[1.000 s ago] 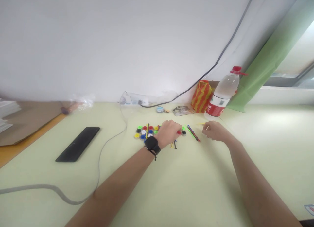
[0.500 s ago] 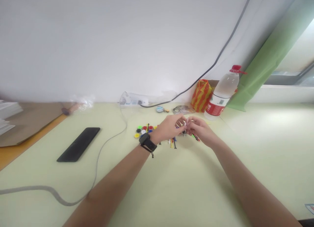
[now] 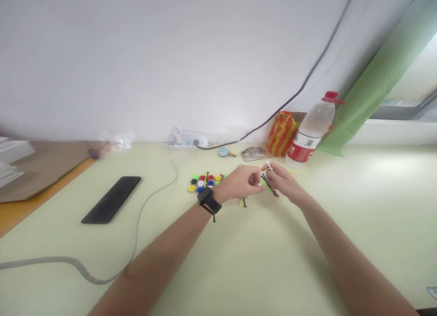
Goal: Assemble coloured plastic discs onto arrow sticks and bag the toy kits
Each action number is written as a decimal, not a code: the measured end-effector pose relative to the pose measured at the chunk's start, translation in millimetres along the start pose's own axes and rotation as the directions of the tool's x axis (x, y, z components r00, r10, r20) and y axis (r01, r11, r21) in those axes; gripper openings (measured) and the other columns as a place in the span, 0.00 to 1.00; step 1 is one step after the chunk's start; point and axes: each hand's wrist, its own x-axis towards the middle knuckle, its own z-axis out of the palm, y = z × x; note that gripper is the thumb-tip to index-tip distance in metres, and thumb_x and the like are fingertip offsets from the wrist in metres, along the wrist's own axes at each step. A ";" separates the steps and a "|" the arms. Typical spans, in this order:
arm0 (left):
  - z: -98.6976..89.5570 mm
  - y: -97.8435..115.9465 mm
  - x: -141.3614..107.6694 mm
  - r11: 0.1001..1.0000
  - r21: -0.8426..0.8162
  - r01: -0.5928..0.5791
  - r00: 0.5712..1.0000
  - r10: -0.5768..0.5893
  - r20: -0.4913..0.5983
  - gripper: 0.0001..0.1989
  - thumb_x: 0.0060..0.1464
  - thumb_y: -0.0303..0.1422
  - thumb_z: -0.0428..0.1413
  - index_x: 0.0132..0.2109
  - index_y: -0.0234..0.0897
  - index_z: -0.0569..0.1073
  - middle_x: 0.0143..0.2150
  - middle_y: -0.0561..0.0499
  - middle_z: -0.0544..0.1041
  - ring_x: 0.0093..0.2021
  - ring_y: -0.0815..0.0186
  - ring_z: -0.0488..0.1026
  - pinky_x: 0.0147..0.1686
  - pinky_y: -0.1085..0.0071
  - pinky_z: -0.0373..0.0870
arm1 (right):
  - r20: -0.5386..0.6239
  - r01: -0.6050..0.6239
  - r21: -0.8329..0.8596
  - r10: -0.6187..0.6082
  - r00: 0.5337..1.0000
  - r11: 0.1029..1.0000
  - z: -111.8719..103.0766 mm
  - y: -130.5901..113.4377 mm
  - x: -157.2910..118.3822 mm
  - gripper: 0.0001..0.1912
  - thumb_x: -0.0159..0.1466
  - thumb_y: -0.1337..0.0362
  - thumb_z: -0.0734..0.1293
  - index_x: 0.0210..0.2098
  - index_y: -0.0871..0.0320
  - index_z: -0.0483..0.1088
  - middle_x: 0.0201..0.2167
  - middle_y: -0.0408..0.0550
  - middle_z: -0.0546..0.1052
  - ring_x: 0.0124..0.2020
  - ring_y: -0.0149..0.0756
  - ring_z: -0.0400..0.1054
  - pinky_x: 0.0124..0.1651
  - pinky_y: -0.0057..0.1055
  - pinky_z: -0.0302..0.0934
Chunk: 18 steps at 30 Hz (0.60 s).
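Note:
My left hand (image 3: 241,181), with a black watch (image 3: 208,200) on its wrist, is closed in a pinch. A bit of white shows at its fingertips, too small to name. Just to the right, my right hand (image 3: 282,180) pinches a thin white plastic stick (image 3: 269,166) between thumb and fingers. Below it lies a bundle of coloured plastic sticks (image 3: 270,186), blue, red and green. Small round discs (image 3: 201,183) in several colours sit left of my left hand, partly covered by it. Yellow and black stick ends (image 3: 242,202) poke out under that hand.
A black phone-like slab (image 3: 111,200) and a grey cable (image 3: 139,225) lie on the left of the pale table. Along the wall stand a power strip (image 3: 187,140), a red-and-yellow striped bag (image 3: 281,135) and a large water bottle (image 3: 310,133). Cardboard (image 3: 48,163) lies far left.
My hands have moved apart, having met at the fingertips before. The white stick now stays with my right hand, and the left fingers have curled in.

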 end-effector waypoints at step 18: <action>2.3 -19.9 -7.1 0.907 0.408 -0.104 0.986 0.041 0.160 0.12 0.54 0.38 0.66 0.45 0.43 0.79 0.45 0.51 0.79 0.49 0.56 0.71 0.45 0.63 0.68 | -0.238 0.049 -0.525 -0.202 0.950 0.850 -8.0 51.7 26.3 0.12 0.65 0.56 0.64 0.43 0.56 0.71 0.30 0.47 0.77 0.31 0.41 0.71 0.37 0.35 0.61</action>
